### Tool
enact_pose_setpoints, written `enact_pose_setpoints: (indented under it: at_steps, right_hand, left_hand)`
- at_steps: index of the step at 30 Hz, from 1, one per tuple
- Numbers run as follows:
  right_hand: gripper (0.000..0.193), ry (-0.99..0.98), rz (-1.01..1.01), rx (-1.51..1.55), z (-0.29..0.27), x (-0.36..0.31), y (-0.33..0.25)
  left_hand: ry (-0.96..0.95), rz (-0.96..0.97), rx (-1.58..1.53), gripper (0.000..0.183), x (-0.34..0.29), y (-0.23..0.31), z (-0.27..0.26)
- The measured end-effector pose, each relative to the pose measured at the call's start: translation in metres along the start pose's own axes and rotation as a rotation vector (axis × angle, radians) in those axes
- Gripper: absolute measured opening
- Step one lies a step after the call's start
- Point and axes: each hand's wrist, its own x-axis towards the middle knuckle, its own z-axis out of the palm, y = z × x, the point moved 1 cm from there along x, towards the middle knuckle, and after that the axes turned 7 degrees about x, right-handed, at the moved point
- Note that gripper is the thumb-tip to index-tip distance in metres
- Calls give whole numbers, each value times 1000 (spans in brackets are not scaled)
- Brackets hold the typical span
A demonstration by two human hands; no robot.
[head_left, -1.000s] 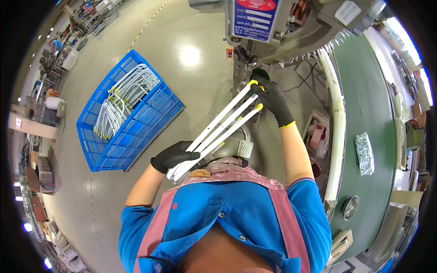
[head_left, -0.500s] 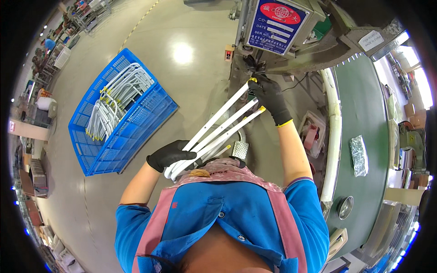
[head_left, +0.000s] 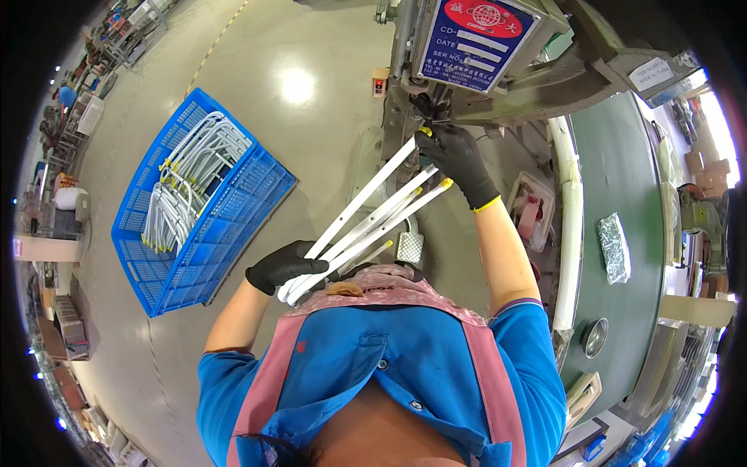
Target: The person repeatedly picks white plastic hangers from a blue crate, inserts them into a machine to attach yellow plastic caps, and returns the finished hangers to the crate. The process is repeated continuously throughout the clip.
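In a dark glove, my left hand [head_left: 286, 267] is closed round the bent lower ends of several white metal tubes [head_left: 361, 201], close to the apron. The tubes slant up and to the right, fanned apart, and have yellow tips. My right hand [head_left: 461, 159], also gloved, pinches the yellow-tipped end of the topmost tube just under the machine's tool [head_left: 433, 107]. Its fingers partly hide that end, so I cannot tell whether the tube touches the tool. The other tube ends hang free below the right hand.
A blue plastic basket [head_left: 233, 229] with several bent white tubes stands on the floor at left. The heavy grey machine [head_left: 576, 93] rises ahead. A metal foot pedal [head_left: 411, 247] lies below the tubes. At right, a green-topped bench [head_left: 622, 179] bears a round metal dish [head_left: 595, 338] and a plastic-wrapped packet [head_left: 614, 249].
The tubes' upper ends and my right hand have shifted slightly left, with the topmost tip closer to the machine's tool. Both hands keep their hold. The whole view has shifted a little.
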Motion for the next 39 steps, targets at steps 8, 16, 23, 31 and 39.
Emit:
enact_pose_setpoints:
  at_steps: [8,16,23,31,39]
  right_hand:
    - [25,38,-216,-152,27,22,29]
    - [16,-99,-518,-611,53,20,75]
    - [12,-221,-266,-144,63,5,74]
    - [28,-123,355,569,54,-29,96]
    - [40,-90,485,505,16,-65,101]
  left_hand:
    - [54,-79,51,45,-20,35,4]
    - [74,-92,-23,37,-25,38,13]
    - [140,-133,30,43,-16,10,23]
    - [164,-47,16,48,-2,-5,41]
    - [225,11,-80,47,2,-7,77]
